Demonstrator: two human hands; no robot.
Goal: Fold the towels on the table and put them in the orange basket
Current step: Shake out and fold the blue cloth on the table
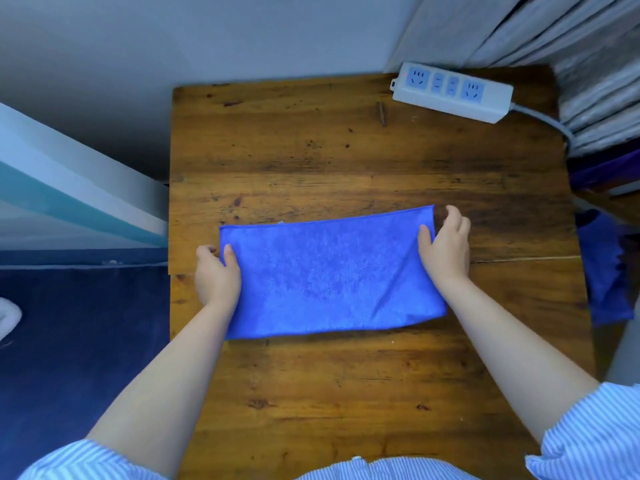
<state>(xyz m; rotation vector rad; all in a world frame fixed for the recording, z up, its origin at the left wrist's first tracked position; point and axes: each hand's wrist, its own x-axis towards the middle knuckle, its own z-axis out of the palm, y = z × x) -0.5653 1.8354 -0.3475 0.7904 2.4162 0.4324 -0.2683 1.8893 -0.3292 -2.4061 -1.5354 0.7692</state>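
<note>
You see a brown wooden table [346,150] in the middle, a pale grey wall [207,36] at the top, dark blue floor [79,341] lower left, and grey curtains [571,46] upper right.

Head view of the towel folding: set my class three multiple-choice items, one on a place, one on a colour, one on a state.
1. Where does the power strip lie?
A. far right corner of the table
B. near left corner
C. on the floor

2. What colour is the towel?
A. orange
B. blue
C. white

3. How is the towel held?
A. left hand only
B. by neither hand
C. by the left hand and the right hand, one at each end

Key: 1 A, it sits by the curtain; 2 B, plainly blue; 3 C, a thumb lies on top at each end.
</note>
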